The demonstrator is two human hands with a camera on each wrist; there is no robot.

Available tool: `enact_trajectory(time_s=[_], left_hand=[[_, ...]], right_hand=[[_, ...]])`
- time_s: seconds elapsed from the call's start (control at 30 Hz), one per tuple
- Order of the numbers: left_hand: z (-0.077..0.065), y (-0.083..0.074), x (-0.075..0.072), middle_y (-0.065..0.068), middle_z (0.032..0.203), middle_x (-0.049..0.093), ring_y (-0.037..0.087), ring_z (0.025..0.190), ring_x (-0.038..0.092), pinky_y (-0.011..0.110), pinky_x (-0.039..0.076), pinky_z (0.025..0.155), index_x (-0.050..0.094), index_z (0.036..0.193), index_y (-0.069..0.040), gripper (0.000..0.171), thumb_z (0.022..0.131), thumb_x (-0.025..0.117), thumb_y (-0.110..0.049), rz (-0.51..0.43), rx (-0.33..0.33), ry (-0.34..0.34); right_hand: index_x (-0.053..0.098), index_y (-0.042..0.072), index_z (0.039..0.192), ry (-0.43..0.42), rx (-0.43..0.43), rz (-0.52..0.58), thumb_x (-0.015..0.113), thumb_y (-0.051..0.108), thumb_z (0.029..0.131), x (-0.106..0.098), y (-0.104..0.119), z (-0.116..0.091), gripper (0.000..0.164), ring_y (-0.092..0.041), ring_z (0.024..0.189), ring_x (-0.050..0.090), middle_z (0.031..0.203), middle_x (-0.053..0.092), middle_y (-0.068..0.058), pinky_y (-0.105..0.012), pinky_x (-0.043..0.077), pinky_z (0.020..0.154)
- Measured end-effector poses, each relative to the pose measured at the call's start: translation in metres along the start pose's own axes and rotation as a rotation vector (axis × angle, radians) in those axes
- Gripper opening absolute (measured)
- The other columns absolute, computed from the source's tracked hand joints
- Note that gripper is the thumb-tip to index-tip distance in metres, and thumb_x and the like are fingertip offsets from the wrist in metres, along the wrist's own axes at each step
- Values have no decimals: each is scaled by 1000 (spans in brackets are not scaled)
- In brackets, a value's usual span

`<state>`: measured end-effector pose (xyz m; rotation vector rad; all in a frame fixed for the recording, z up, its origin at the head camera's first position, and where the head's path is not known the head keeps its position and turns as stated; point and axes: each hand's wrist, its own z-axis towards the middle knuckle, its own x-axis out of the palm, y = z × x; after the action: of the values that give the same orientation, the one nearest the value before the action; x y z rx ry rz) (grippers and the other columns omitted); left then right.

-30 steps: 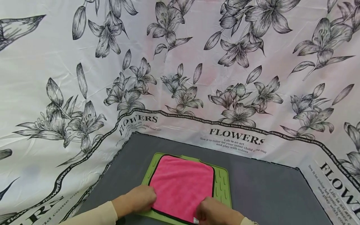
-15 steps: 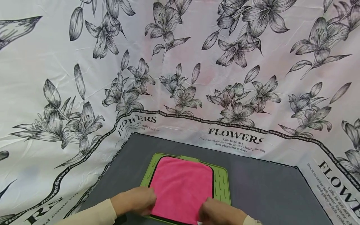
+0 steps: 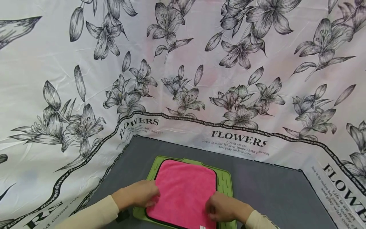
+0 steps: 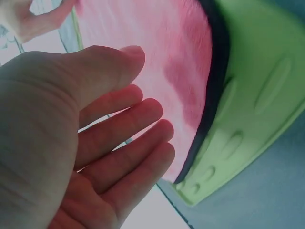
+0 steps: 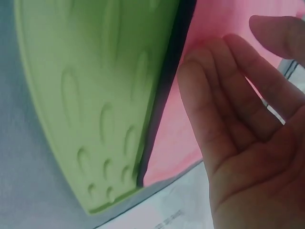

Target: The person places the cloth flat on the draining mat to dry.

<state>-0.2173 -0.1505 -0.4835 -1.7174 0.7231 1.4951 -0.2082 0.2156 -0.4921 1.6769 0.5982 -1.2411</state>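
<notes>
A pink cloth with a black border lies spread flat on a green ridged board. My left hand is over the cloth's left edge. In the left wrist view its fingers are loosely bent, thumb apart, with nothing held above the pink cloth. Over the right edge is my right hand. The right wrist view shows that hand with relaxed fingers and a free thumb, fingertips close over the cloth near its black border. A small white tag shows at the cloth's near edge.
The board rests on a dark grey tabletop, which extends to its right and behind it. White fabric with printed lilies surrounds the table at the back and sides. A small black object shows under the left wrist.
Both hands have let go of the cloth's near corners and moved slightly up along its sides. The near corners of cloth and board now show more.
</notes>
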Motion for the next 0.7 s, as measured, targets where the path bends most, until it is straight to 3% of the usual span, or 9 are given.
enact_trajectory(time_s=[0.1, 0.17, 0.37, 0.53, 0.6, 0.7], left_hand=[[4, 10, -5, -6, 95, 74, -1, 79, 63, 19, 55, 71, 78, 104, -13, 24, 84, 82, -25, 8, -50, 8], [8, 17, -7, -3, 97, 75, 1, 81, 65, 22, 56, 73, 77, 107, -12, 29, 82, 83, -27, 9, -72, 12], [19, 32, -14, -4, 84, 71, 1, 67, 57, 23, 52, 63, 76, 101, -11, 26, 81, 85, -26, -22, -123, 14], [31, 48, -18, -5, 74, 67, 1, 60, 49, 24, 48, 58, 75, 94, -12, 20, 84, 83, -26, -20, -142, -1], [36, 54, -21, -3, 80, 70, 3, 63, 57, 25, 51, 60, 75, 99, -11, 21, 86, 80, -27, -7, -155, -10], [43, 63, -22, 3, 97, 74, 14, 84, 68, 31, 57, 73, 75, 111, -9, 29, 89, 77, -27, 0, -204, -24]], right_hand=[[71, 18, 76, -22, 49, -24, 73, 8, 82, -8, -10, 0, 12, 12, 60, 49, 67, 60, 18, -5, 41, 56], [72, 18, 76, -32, 104, -30, 73, 9, 84, -12, -18, -1, 12, 10, 61, 51, 68, 62, 17, -7, 43, 57], [76, 17, 81, -103, 216, -21, 75, 14, 89, -24, -43, 0, 9, 7, 66, 59, 73, 69, 13, -16, 51, 60], [78, 17, 80, -204, 268, -95, 74, 6, 84, -34, -61, -2, 12, 5, 63, 57, 73, 68, 13, -21, 50, 57], [78, 15, 79, -231, 287, -112, 73, 1, 81, -39, -67, -3, 15, 4, 60, 55, 71, 68, 12, -22, 49, 55], [77, 13, 80, -250, 329, -127, 71, 0, 79, -44, -76, -4, 14, 2, 57, 55, 70, 68, 10, -24, 49, 54]])
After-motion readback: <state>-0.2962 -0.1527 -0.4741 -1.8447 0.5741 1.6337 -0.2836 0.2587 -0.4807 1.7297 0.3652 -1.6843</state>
